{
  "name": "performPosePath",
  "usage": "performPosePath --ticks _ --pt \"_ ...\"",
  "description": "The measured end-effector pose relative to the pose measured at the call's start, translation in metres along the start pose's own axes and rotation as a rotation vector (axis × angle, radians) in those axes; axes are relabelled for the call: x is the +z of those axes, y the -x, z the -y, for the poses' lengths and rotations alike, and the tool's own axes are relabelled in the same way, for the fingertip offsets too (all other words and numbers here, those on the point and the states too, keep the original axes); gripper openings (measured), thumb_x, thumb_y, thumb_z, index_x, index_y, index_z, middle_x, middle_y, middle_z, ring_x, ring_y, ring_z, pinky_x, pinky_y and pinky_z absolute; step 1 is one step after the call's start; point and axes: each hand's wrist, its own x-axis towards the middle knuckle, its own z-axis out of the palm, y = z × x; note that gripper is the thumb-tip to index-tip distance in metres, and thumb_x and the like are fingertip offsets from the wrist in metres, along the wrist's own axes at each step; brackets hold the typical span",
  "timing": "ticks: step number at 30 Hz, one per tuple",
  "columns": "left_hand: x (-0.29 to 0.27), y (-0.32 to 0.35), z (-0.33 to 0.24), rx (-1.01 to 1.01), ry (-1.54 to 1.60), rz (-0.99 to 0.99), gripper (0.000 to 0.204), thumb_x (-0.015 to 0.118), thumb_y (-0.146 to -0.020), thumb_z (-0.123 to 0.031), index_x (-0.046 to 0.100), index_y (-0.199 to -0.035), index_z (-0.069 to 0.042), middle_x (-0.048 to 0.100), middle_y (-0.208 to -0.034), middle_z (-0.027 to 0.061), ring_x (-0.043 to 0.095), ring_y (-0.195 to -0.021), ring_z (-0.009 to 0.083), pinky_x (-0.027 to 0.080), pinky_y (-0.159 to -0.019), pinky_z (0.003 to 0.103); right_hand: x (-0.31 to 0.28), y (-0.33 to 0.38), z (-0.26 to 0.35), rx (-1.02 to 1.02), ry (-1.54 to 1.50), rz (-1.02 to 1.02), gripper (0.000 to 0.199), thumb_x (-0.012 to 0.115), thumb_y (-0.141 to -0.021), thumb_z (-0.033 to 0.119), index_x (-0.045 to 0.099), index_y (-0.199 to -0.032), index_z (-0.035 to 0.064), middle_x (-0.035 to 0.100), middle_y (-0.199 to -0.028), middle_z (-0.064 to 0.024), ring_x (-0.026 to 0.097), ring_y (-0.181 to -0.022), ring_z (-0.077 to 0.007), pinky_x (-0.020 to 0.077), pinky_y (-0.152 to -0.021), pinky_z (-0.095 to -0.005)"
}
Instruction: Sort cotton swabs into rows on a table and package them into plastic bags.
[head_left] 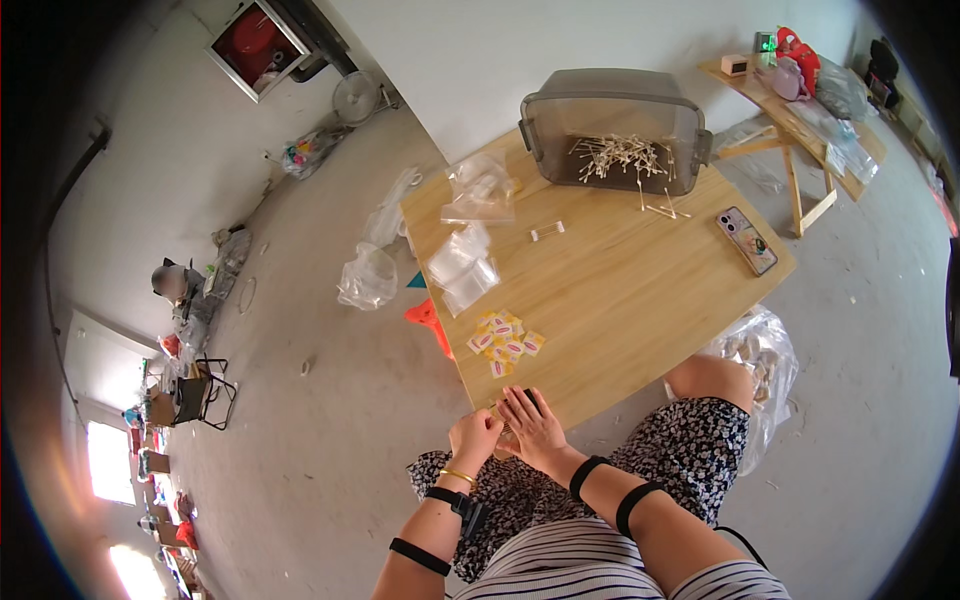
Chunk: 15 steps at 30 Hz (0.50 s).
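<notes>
At the table's near left corner, my left hand (475,438) is closed, its fingers curled round something I cannot make out. Right beside it lies my right hand (533,430), fingers stretched out flat over a small dark object (537,402), mostly hidden. Just beyond is a pile of small yellow and white labels (503,343). Clear plastic bags (464,268) lie along the left edge. A small bundle of cotton swabs (547,232) rests mid-table. Farther back, a translucent grey bin (560,105) is tipped on its side, with loose cotton swabs (625,155) inside and a few spilling out.
The wooden table (620,290) also bears a phone (746,241) near its right edge. A bag of goods (765,350) sits on the floor by my leg. At the back right stands a folding table (800,125) with bags. A chair (203,392) is far left.
</notes>
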Motion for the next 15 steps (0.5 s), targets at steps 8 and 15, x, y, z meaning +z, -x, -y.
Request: performPosePath --ticks 8,15 --pt "-0.0002 -0.0021 0.0059 0.0 0.026 0.012 0.02 0.065 -0.08 -0.028 0.069 -0.075 -0.009 0.069 -0.074 0.0128 0.067 -0.071 0.0351 0.053 -0.064 0.045 0.0028 -0.0055 -0.0027 -0.012 -0.001 -0.033 0.083 0.038 -0.096 0.066 0.025 -0.157 0.0127 0.016 -0.165 -0.0092 0.011 -0.153 -0.0253 0.0067 -0.124 -0.0457" --pt "-0.0047 -0.0026 0.0005 -0.013 0.032 0.041 0.021 0.064 -0.082 -0.029 0.069 -0.079 -0.009 0.07 -0.077 0.0132 0.068 -0.074 0.0343 0.053 -0.066 0.045 0.0014 -0.0073 -0.0018 -0.038 -0.044 -0.04 0.085 0.039 -0.095 0.065 0.026 -0.156 0.007 0.017 -0.164 -0.0147 0.012 -0.153 -0.028 0.0096 -0.124 -0.0455"
